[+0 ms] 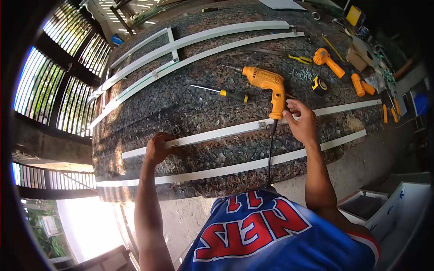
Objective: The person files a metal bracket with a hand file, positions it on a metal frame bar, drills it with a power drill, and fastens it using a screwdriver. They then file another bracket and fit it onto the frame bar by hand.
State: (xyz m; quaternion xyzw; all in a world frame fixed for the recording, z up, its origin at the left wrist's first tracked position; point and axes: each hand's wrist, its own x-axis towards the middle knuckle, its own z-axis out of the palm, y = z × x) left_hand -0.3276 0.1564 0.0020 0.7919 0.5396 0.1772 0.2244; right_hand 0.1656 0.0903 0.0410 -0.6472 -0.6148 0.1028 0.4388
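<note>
My left hand [158, 147] is closed around a long white metal bar [221, 134] near its left end, beside a small metal bracket [171, 143] on the bar. The orange corded power drill [266, 81] lies across the tabletop with its bit pointing left and its cord [271, 149] running down over the bars. Beside the drill's handle is my right hand [302, 121], fingers curved and apart; the thumb is close to the handle's base, and I cannot tell whether it touches. A second small bracket [261, 124] sits on the same bar, left of the drill handle.
Another white bar [230, 168] lies nearer me; a white frame [174, 45] and bar [203, 53] lie farther back. A screwdriver [221, 93], screws [305, 74], tape measure [319, 85], yellow-handled pliers [300, 59] and an orange cordless tool [329, 62] are spread on the mottled table [199, 110].
</note>
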